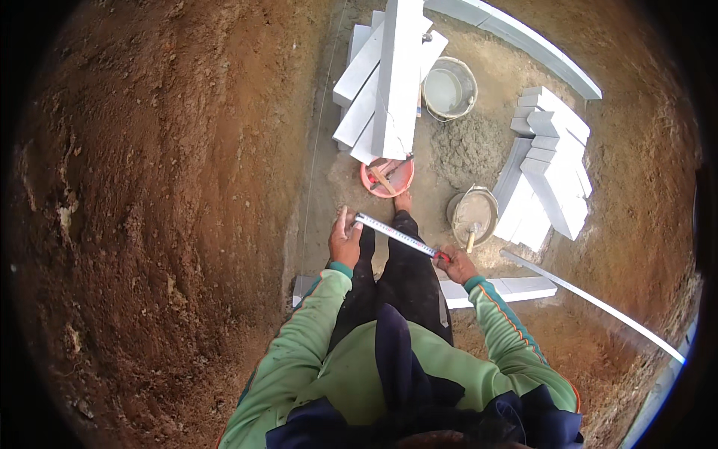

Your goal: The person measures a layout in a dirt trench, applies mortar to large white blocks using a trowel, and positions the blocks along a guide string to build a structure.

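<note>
A tape measure is stretched between my two hands, its white blade (396, 235) slanting down to the right. The red case (441, 256) sits in my right hand (459, 266), whose fingers are closed round it. My left hand (345, 241) pinches the free end of the blade. Just beyond the blade, a red basin (404, 176) holds tools, among them one with a wooden handle; the others are hard to make out. Right of my hands stands a bucket (454, 202) with greyish contents and a wooden handle sticking out.
White blocks are stacked ahead (399, 82) and at the right (553, 176). Between them are a bucket of cloudy water (444, 90) and a heap of wet mortar (467, 146). A low block row (508, 290) runs by my legs. An earth bank (172, 187) rises left; a long pale bar (598, 301) lies right.
</note>
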Demonstrator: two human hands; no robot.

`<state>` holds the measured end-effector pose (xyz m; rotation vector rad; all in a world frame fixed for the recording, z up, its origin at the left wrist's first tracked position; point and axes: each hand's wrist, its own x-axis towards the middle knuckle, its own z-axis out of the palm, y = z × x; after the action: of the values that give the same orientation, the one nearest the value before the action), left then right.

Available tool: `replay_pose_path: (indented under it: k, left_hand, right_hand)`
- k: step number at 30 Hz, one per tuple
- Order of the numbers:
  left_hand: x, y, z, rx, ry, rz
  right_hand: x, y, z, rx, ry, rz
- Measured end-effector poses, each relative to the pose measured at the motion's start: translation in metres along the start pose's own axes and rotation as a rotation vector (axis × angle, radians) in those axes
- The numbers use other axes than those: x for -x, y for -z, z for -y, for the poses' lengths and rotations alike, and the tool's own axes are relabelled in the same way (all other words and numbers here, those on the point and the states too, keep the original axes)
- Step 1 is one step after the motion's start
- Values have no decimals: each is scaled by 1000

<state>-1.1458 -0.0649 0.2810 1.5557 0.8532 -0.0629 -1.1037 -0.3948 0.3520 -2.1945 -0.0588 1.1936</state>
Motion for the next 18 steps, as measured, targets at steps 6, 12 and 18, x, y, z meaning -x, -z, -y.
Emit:
replay_pose_path:
  k: [6, 12, 18]
  left_hand:
    - [0, 52, 2, -433, -220, 189]
    - [43, 128, 29, -671, -13, 227]
    - [158, 188, 84, -692, 406, -101]
  right_hand:
    - [-88, 126, 50, 149, 85, -385]
    - [-189, 241, 65, 488, 151, -438]
    - [-215, 266, 54, 438, 230, -398]
